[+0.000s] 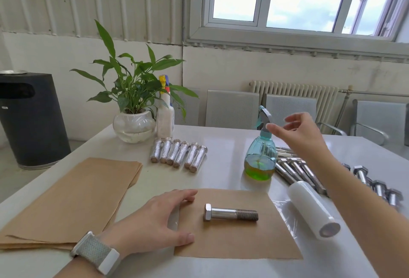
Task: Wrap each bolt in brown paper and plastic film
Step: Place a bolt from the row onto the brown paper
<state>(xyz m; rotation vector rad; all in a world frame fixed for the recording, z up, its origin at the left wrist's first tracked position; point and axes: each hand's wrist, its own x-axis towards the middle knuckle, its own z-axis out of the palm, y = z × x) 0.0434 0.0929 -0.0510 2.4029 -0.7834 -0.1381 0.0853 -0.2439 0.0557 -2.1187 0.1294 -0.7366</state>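
The bolt (pixel 230 212) lies mid-sheet on the brown paper (pixel 243 240). The left hand (pixel 152 222) rests on its left edge, fingers relaxed; the right hand (pixel 296 133) hovers loose-fingered beside the spray bottle (pixel 261 158).

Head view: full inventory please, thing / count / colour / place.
bolt: 1, silver, on the paper sheet
paper sheet: 1, brown, table front
paper stack: 1, brown, left
wrapped bolts: 6, film over brown paper, row mid-table
bare bolts: many, silver, right
film roll: 1, white, right of sheet
spray bottle: 1, blue, green liquid, behind sheet
white bottle: 1, beside plant
plant: 1, green, glass bowl
bin: 1, black, floor left
table: 1, white
left hand: flat on sheet's left edge
right hand: open, by spray bottle's head
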